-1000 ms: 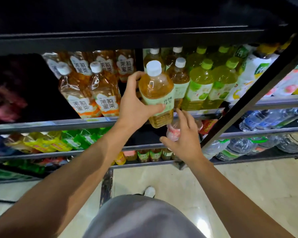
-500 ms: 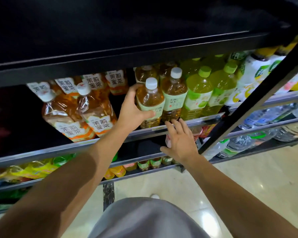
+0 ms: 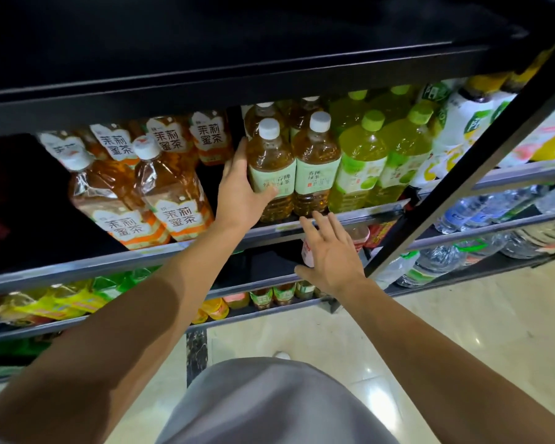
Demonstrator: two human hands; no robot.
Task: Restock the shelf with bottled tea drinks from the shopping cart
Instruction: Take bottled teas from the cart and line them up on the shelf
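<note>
Placement is the step in hand, I would say: the left hand point(image 3: 237, 190) is wrapped round a tea bottle point(image 3: 270, 169) with a pale green label, thumb across the front of the label and fingers behind, while the bottle stands upright at the front edge of the shelf point(image 3: 350, 216), in the centre of the frame. It sits touching a matching bottle point(image 3: 316, 165) on its right, with the bright green drinks point(image 3: 362, 161) further right and the amber jasmine tea packs point(image 3: 173, 190) to the left across a dark gap. The right hand point(image 3: 330, 254) hovers lower, fingers spread and relaxed, holding nothing, its fingertips point(image 3: 318, 219) just at the shelf's metal lip below the two bottles. The next move, as I judge it, calls for loosening the left grip without tipping the bottle, perhaps nudging it back into line, then turning away for another from the cart, which is out of sight here
</note>
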